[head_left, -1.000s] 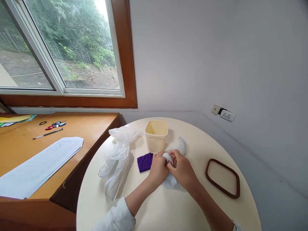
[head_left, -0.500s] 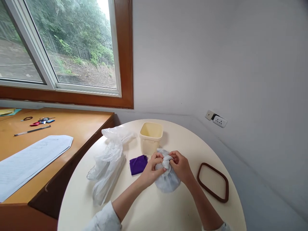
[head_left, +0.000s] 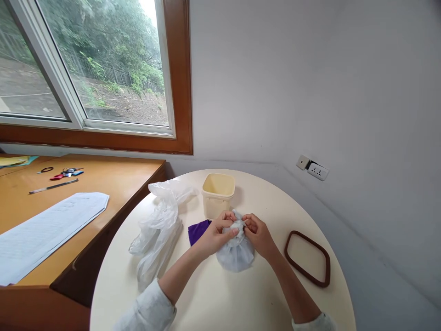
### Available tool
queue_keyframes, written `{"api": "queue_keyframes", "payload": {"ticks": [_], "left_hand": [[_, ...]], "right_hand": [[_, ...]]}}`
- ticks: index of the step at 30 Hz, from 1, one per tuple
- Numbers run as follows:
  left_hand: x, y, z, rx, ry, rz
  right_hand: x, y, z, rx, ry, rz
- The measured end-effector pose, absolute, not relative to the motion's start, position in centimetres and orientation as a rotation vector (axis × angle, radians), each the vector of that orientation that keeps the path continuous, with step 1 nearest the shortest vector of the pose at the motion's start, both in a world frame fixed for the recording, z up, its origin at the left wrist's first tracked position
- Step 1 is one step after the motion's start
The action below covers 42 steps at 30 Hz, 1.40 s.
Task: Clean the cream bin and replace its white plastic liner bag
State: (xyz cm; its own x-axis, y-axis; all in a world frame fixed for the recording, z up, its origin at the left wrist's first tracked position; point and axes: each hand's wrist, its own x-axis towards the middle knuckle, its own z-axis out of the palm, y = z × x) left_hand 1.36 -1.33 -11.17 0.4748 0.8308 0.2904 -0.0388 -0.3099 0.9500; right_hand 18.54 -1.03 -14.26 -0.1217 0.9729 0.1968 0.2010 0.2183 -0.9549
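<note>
A whitish translucent plastic bag (head_left: 235,255), rounded and gathered into a twisted knot at its top, sits on the round table. My left hand (head_left: 218,234) grips the knot from the left, thumb across its front. From the right, the fingers of my right hand (head_left: 257,231) pinch the same twisted part. What the bag contains cannot be made out. Behind it stands a cream square container (head_left: 216,206), open at the top. A folded purple cloth (head_left: 197,232) lies left of the bag, partly covered by my left hand.
A crumpled clear plastic bag (head_left: 160,230) lies on the left of the round table (head_left: 227,303). On the right rests a brown rounded frame (head_left: 308,258). The wooden desk at left holds papers (head_left: 58,230), a pen (head_left: 53,186) and keys (head_left: 68,173).
My fingers have shifted on the knot, and the bag has turned slightly, its base moving a little left. My left hand now covers more of the purple cloth. The whole view has shifted slightly.
</note>
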Motion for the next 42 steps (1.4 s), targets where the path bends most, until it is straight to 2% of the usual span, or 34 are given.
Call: {"api": "queue_keyframes", "payload": {"ticks": [3,9,14,16,21,25,30,34,42], "left_hand": [[1.3,-1.3,-11.3,1.568,0.675,0.982],[0.8,-0.8,-11.0,1.625,0.959,0.903],[0.7,-1.1,-11.0,1.533,0.729,0.990],[0.7,-1.3,-11.1,1.462,0.680,1.009],[0.3,-1.5,-11.0,1.446,0.706,0.941],[-0.1,-1.7,-10.1,1.499,0.722,0.868],[-0.1,-2.0,-9.9,1.514,0.656,0.856],[0.1,-2.2,-10.8,1.435,0.664,0.843],[1.0,-2.5,-11.9,1.539,0.866,0.929]], "right_hand": [[18.5,-0.8,-14.5,-1.162,-1.535,1.036],[18.4,-1.0,-14.3,-1.156,-1.510,1.037],[18.0,-1.0,-14.4,-1.117,-1.557,1.086],[17.8,-1.2,-14.4,-1.156,-1.609,1.033],[17.6,-2.0,-13.1,-1.190,-1.718,0.655],[17.7,-2.4,-11.5,-1.018,-1.841,0.718],[17.2,-1.8,-11.3,-1.145,-1.737,0.680],[17.0,-1.5,-11.8,-1.202,-1.563,0.840],[16.6,-2.1,-11.5,-0.963,-1.143,1.279]]}}
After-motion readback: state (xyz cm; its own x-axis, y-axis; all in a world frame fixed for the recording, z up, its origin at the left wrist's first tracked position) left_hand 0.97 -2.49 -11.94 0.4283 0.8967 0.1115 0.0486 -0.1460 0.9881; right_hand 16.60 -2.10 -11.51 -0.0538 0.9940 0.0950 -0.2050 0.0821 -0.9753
